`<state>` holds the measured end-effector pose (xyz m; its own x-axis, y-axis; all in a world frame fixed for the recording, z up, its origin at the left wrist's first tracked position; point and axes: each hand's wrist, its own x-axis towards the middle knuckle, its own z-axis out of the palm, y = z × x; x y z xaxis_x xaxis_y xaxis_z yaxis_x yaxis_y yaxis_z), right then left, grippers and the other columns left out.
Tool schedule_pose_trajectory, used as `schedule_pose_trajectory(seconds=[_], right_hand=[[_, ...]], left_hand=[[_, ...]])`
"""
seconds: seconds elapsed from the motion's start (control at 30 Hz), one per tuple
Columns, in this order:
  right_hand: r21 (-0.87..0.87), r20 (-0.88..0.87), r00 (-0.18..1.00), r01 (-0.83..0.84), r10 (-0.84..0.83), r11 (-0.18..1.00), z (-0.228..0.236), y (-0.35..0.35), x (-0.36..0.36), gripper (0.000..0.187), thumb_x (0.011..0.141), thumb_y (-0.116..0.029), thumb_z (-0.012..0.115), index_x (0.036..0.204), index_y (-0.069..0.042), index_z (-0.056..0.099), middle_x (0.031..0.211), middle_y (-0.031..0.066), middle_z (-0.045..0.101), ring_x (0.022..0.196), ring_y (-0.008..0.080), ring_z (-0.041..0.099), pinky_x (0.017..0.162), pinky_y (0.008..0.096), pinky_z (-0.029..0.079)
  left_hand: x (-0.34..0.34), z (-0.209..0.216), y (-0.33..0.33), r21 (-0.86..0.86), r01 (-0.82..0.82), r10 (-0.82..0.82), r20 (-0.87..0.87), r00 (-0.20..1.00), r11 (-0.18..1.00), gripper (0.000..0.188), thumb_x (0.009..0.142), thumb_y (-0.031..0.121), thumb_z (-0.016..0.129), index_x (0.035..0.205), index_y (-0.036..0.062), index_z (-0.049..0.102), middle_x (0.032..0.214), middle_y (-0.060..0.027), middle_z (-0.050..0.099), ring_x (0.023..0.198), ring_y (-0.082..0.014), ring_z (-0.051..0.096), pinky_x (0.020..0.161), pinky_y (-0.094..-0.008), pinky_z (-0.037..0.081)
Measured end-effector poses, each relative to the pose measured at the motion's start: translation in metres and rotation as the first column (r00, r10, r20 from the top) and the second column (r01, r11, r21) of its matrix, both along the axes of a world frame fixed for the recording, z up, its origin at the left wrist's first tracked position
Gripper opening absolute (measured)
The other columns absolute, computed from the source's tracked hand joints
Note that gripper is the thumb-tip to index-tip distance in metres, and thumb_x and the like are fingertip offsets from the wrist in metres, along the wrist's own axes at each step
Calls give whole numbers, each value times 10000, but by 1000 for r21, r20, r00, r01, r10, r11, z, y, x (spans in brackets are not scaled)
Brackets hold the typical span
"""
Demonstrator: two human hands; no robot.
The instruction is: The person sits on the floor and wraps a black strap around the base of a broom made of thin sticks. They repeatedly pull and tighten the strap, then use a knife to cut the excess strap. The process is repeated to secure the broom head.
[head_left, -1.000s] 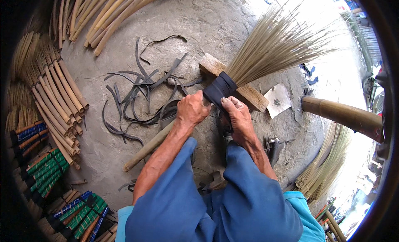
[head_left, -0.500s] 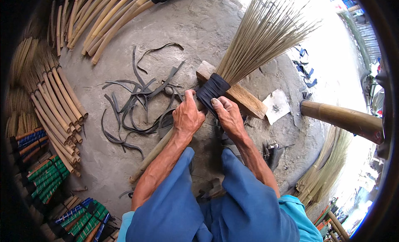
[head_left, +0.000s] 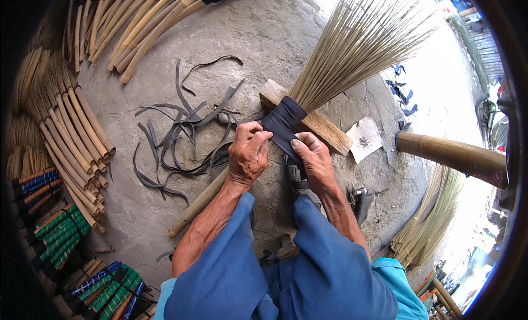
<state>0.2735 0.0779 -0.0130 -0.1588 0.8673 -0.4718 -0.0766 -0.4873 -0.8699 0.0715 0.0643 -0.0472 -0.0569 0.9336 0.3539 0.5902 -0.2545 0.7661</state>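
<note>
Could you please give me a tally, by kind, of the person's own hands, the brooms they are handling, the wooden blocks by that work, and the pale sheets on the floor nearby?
Left hand and right hand: 2
Handled broom: 1
Wooden block: 1
Pale sheet: 1
Total: 5

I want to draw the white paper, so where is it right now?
In the head view, the white paper is right of centre, between the near end of the wooden block and the thick bamboo pole.
</note>
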Motion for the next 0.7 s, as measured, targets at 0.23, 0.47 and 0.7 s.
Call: schedule_pose_trajectory(seconds=[0.23,0.47,0.7], right_hand=[[77,114,993,28,-37,997,-29,3,0,227,1104,-207,698,1157,14,695,964,-25,659,885,75,557,804,271,490],[212,391,916,-181,86,960,-46,17,-6,345,1118,-325,683,1034,9,664,831,61,578,799,140,521,729,354,471],[211,552,825,-282,124,936,-5,8,-7,452,1102,-388,691,914,20,639,768,209,580,673,278,570,666,446,479]], left_hand=[[-3,5,3,-1,23,-23,-71,997,1000,286,843,4,809,1095,41,679,1210,-163,650,1028,-380,718,846,-464,606],[4,10,14,-278,-127,70,-206,976,952,561,791,147,874,1241,30,560,1131,-196,690,1011,-472,705,907,-538,580],[-14,10,24,-612,234,-66,284,956,756,459,837,240,878,1157,-11,665,1034,-278,767,976,-454,770,856,-503,600]])
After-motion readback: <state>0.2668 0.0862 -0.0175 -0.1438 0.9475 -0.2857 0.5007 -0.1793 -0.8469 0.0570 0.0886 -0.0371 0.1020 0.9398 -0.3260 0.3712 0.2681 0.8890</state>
